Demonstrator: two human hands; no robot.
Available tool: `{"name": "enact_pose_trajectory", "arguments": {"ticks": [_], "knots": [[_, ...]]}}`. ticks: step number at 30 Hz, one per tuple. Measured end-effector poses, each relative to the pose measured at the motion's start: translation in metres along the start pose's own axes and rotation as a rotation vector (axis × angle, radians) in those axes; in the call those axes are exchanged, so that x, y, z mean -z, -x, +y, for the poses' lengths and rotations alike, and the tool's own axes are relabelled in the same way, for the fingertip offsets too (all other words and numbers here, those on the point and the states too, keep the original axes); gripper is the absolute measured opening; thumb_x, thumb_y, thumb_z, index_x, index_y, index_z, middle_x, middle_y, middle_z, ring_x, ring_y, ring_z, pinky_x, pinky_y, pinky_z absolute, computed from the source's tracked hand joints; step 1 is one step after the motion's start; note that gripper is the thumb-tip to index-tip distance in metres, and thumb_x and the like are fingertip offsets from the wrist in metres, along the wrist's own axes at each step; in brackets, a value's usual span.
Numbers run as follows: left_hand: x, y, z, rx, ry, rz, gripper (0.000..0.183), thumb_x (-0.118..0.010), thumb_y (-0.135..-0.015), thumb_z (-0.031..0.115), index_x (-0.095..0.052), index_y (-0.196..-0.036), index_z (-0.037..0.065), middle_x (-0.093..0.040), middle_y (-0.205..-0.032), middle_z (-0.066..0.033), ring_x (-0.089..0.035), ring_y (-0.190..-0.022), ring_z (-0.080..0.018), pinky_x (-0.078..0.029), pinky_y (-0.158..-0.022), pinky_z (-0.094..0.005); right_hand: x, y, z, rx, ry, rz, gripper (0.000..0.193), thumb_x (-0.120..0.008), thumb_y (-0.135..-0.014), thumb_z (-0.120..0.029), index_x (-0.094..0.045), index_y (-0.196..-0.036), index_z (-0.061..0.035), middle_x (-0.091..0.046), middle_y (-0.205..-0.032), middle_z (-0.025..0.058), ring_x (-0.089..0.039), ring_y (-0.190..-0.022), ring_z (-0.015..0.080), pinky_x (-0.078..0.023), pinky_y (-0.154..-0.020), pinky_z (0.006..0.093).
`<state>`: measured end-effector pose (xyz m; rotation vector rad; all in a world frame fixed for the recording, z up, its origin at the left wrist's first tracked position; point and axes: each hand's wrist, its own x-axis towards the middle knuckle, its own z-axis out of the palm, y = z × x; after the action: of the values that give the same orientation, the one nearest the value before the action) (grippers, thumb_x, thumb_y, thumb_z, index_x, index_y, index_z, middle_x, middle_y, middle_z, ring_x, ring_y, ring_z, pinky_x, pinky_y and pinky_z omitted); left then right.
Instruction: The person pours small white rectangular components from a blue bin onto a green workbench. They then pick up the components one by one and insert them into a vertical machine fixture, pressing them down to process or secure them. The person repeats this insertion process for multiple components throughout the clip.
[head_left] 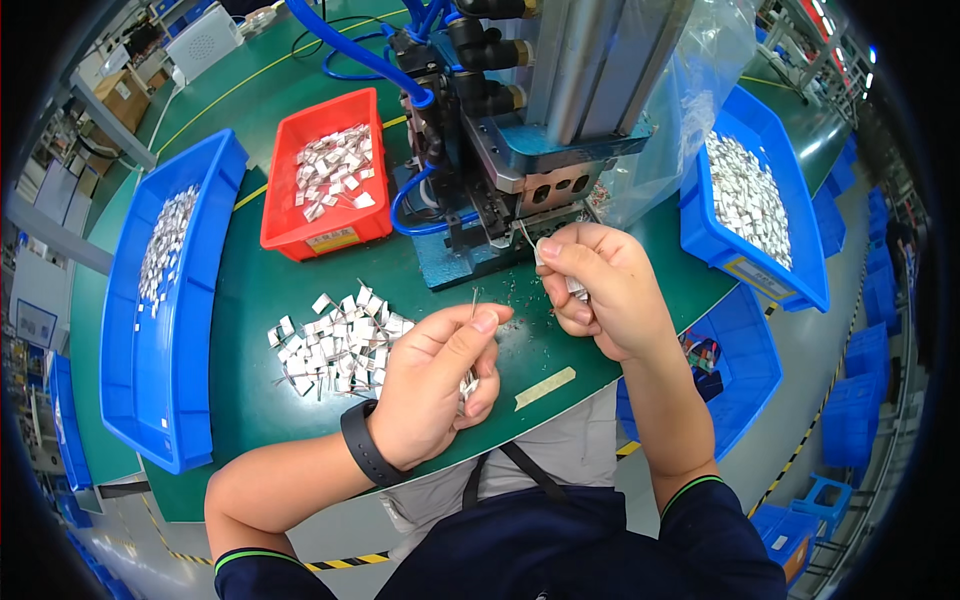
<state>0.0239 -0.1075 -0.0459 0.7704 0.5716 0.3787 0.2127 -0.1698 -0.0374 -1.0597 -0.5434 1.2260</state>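
Observation:
My right hand point(600, 285) pinches a small white block with thin wire leads point(541, 257). Its leads point toward the lower jaw of a bench press point(548, 195); whether they touch it I cannot tell. More white pieces point(575, 288) are tucked under that hand's curled fingers. Closer to me, my left hand point(440, 370) is closed, thumb against forefinger, with thin leads point(474, 300) sticking up from the pinch. White bits also show inside its curled fingers. Just left of it, a loose pile of the same white leaded blocks point(340, 345) lies on the green table point(240, 370).
A red bin point(318, 240) of white blocks stands behind the pile. Blue bins with white parts stand left point(190, 360) and right point(800, 280). Blue air hoses point(365, 60) run to the press. Another blue bin point(745, 375) sits below the table's right edge. Tape point(545, 388) marks the front edge.

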Motion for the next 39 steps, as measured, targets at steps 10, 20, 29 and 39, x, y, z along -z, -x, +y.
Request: {"name": "enact_pose_trajectory", "arguments": {"ticks": [10, 20, 29, 39], "knots": [[0.001, 0.0, 0.0, 0.007, -0.008, 0.007, 0.024, -0.05, -0.099, 0.023, -0.058, -0.109, 0.003, -0.049, -0.07, -0.0027, -0.039, -0.041, -0.0099, -0.028, -0.035, -0.0231, -0.004, -0.007, -0.002, -0.021, -0.019, 0.06, 0.02, -0.064, -0.087, -0.016, -0.057, -0.08, 0.0017, -0.053, -0.062, 0.003, -0.038, -0.041, 0.0042, -0.023, -0.033, 0.0201], [0.001, 0.0, 0.0, 0.003, -0.004, -0.002, 0.023, -0.049, -0.099, 0.022, -0.057, -0.11, 0.004, -0.05, -0.071, -0.0028, -0.039, -0.041, -0.01, -0.028, -0.035, -0.0232, -0.002, -0.007, 0.0, -0.012, -0.022, 0.053, 0.02, -0.061, -0.089, -0.017, -0.057, -0.081, 0.0011, -0.052, -0.06, 0.004, -0.036, -0.041, 0.0044, -0.023, -0.033, 0.0197], [0.005, -0.001, 0.0, 0.038, 0.015, -0.015, 0.03, -0.044, -0.1, 0.027, -0.056, -0.113, 0.003, -0.051, -0.071, -0.0048, -0.039, -0.041, -0.0111, -0.028, -0.035, -0.0234, 0.001, -0.007, 0.005, -0.014, -0.021, 0.01, 0.017, -0.064, -0.088, -0.014, -0.058, -0.081, 0.0005, -0.053, -0.061, 0.0031, -0.037, -0.04, 0.003, -0.023, -0.034, 0.0198], [-0.002, 0.001, 0.006, 0.066, 0.042, -0.019, 0.045, -0.038, -0.102, 0.037, -0.047, -0.13, 0.003, -0.05, -0.07, -0.0041, -0.041, -0.042, -0.0104, -0.027, -0.036, -0.0225, 0.004, 0.001, 0.014, 0.033, 0.016, -0.084, 0.011, -0.063, -0.087, -0.009, -0.06, -0.085, 0.001, -0.056, -0.063, 0.0045, -0.038, -0.041, 0.0019, -0.024, -0.036, 0.0186]]}}
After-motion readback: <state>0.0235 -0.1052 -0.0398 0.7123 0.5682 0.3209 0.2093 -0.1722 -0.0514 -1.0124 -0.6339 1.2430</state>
